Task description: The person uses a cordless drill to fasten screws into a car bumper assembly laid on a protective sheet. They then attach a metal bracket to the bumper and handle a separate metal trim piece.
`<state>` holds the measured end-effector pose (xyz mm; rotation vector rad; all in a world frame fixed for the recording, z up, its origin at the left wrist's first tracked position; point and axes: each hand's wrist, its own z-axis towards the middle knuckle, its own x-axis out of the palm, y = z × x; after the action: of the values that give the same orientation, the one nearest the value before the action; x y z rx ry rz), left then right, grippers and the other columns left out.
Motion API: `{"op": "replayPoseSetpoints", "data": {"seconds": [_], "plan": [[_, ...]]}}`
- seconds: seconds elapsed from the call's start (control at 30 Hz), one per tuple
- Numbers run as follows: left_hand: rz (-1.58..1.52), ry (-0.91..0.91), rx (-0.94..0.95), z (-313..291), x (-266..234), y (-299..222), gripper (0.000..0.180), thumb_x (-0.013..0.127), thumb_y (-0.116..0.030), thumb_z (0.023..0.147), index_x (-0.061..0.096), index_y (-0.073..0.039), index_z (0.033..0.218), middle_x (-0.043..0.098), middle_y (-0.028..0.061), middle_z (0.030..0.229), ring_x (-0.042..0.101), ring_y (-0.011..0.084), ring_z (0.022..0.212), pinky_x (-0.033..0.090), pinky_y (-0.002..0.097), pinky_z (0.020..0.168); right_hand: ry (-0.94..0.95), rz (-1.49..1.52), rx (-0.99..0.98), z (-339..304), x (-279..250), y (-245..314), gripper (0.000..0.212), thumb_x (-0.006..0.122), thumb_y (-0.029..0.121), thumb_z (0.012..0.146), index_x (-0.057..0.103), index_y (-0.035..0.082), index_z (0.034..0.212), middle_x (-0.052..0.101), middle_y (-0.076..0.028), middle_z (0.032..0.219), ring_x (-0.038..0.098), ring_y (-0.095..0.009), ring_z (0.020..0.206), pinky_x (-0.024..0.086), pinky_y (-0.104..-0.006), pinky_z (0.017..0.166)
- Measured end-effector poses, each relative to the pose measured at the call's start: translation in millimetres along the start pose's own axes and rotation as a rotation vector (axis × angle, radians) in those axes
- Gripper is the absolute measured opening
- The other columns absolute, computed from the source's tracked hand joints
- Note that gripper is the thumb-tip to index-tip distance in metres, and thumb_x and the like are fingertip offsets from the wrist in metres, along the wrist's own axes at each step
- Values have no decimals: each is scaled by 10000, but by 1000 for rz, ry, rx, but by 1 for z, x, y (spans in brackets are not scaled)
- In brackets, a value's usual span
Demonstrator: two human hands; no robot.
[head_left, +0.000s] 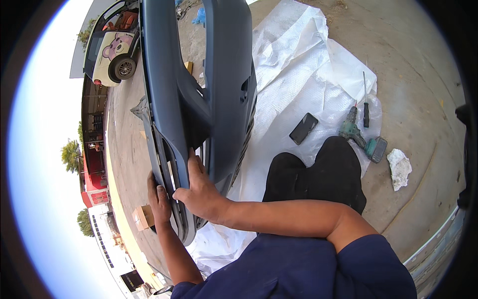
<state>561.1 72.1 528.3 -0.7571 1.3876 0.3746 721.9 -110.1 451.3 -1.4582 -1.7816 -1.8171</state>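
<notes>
A large dark grey car bumper (199, 84) stands on edge in front of me, running from the top of the view down to my hands. My left hand (158, 200) grips its lower edge from the left side. My right hand (199, 192) is wrapped over the same edge from the right, fingers pressed on the bumper's inner face near the grille slats. Both forearms come up from the lower edge, the right one crossing in from the right.
White plastic sheeting (298, 79) covers the concrete ground under the bumper. On it lie a black phone (303, 128), a green cordless drill (361, 139) and a screwdriver (365, 107). A crumpled white rag (399, 168) lies on the concrete. A parked car (112, 47) and a cardboard box (143, 217) stand further off.
</notes>
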Motion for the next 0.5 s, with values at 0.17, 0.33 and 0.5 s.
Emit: {"op": "replayPoseSetpoints", "data": {"seconds": [0.17, 0.33, 0.5], "plan": [[82, 213, 112, 35, 40, -82, 1389, 858, -708, 773, 172, -25, 1768, 275, 285, 1761, 307, 466, 1625, 257, 527, 1335, -45, 295, -39, 5, -28, -7, 1101, 652, 145, 880, -2, -72, 1739, 258, -368, 1706, 276, -483, 1618, 232, -444, 1336], [268, 211, 180, 52, 64, -102, 1485, 958, -594, 694, 116, -2, 1765, 251, 337, 1762, 266, 523, 1621, 233, 578, 1332, 111, 524, 57, 9, -67, 17, 1079, 666, 132, 942, -17, -21, 1763, 326, -211, 1709, 374, -308, 1559, 322, -376, 1284], [365, 162, 188, 61, 66, -111, 1473, 964, -592, 690, 150, 24, 1752, 256, 345, 1759, 294, 553, 1596, 256, 597, 1315, 211, 470, 39, 21, -81, 14, 868, 639, 157, 1066, 132, 9, 1755, 417, -168, 1644, 431, -234, 1502, 351, -357, 1262]]}}
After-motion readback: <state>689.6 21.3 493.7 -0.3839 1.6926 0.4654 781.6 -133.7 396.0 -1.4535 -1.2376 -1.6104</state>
